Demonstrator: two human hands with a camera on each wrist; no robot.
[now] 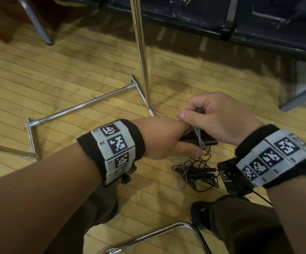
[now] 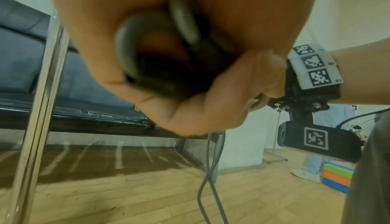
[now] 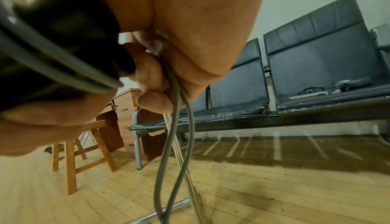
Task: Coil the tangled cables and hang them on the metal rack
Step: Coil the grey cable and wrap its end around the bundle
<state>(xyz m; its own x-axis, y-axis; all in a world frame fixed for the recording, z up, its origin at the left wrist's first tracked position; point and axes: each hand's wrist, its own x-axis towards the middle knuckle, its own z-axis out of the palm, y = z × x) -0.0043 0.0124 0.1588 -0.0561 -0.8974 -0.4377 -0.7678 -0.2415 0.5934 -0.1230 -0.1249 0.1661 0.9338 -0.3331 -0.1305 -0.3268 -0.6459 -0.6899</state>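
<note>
My left hand grips a black power brick with grey cable wound round it; the left wrist view shows the wraps blurred in my palm. My right hand is just above it and pinches the same grey cable, and a loop of it hangs toward the floor. A tangle of black and grey cables lies on the wood floor below my hands. The chrome rack's upright pole and base bars stand just beyond.
A row of dark blue seats runs along the back wall. A chrome chair frame is between my knees. A wooden stool and drawer unit stand to the left. Coloured blocks and a standing person are far right.
</note>
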